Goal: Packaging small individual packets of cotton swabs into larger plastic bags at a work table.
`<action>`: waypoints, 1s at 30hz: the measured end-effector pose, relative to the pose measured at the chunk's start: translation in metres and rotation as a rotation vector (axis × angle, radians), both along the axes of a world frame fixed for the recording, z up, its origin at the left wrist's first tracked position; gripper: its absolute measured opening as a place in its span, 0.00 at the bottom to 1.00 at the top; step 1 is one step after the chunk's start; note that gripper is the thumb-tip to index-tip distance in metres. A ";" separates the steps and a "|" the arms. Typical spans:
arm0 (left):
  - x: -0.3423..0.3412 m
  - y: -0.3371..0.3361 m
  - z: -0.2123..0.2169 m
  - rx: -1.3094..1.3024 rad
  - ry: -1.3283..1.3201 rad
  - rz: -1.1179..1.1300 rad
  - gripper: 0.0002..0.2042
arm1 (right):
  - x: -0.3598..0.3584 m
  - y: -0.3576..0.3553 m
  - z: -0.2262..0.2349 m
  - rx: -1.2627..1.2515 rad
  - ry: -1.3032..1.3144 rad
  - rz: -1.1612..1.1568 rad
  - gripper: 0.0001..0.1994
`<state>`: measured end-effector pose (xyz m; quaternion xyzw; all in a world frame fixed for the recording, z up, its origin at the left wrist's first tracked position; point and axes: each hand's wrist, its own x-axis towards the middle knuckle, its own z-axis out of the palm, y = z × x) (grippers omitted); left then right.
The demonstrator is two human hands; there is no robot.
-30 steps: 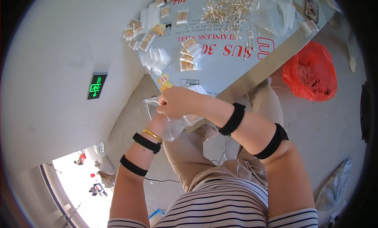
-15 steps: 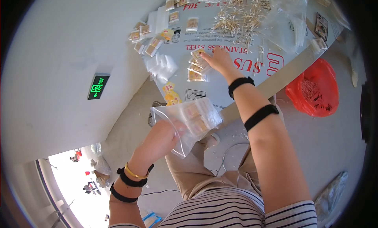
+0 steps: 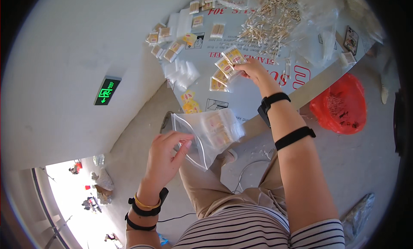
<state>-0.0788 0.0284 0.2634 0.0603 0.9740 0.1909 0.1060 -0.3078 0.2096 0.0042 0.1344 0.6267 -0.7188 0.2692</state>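
Bagging step, mid-load. My left hand, near: pinching the clear zip bag open, some packets inside. My right hand, far: closed on small swab packets over the table. Next: carry them left into the bag's mouth, I judge.

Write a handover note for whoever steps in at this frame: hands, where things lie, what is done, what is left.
Left hand holds a clear bag open at its edge; a few swab packets already sit inside.
Right hand is on the table, gripping packets from a short row.
Left to bag: that row, more packets at the table's far-left end, and one farther up.
Loose swabs are piled beyond the packets. A red bag sits on the floor.
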 end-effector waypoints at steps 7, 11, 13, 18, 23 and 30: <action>-0.002 0.023 0.015 0.243 0.302 0.100 0.21 | 0.077 0.033 0.101 -0.316 0.325 0.081 0.19; -0.010 0.030 0.012 0.566 0.345 0.133 0.34 | 0.140 0.043 0.164 -0.580 0.343 0.222 0.17; -0.007 0.031 0.022 0.691 0.210 0.157 0.32 | 0.157 0.048 0.177 -0.492 0.414 0.399 0.16; 0.017 0.024 0.024 0.676 -0.073 0.132 0.24 | 0.181 0.050 0.210 -0.330 0.548 0.576 0.16; 0.049 0.039 -0.006 1.164 0.256 0.493 0.15 | 0.211 0.013 0.201 -0.775 0.323 0.077 0.17; 0.067 0.066 -0.037 1.606 0.435 0.781 0.17 | 0.261 -0.031 0.210 -0.740 0.274 -0.226 0.16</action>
